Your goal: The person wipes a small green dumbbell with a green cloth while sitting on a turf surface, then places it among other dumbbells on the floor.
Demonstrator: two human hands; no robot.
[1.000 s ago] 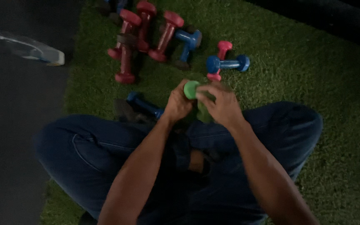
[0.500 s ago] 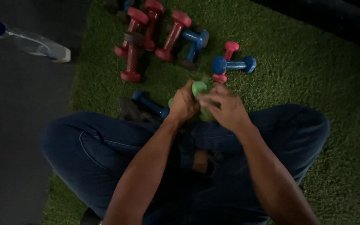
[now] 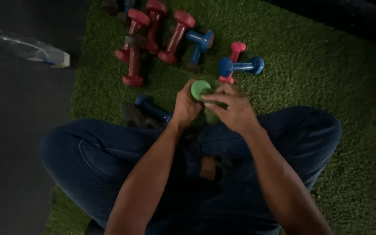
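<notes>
Overall light: dim, low contrast.
Brightest area: green turf (image 3: 310,74) at upper centre; colours there read clearly.
Dark zones: floor (image 3: 18,143) at left and top right corner nearly black.
Shadows: soft, pooled between the legs; no hard edges.
Glare: faint sheen on the spray bottle (image 3: 31,48).
Sharpness: slightly soft, grainy; forearms near the lower edge blurred.

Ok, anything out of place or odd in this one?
Only one thing: a spray bottle lies on its side on the dark floor, off the green mat. The dumbbells are scattered loosely. Both hands grip a green dumbbell.
</notes>
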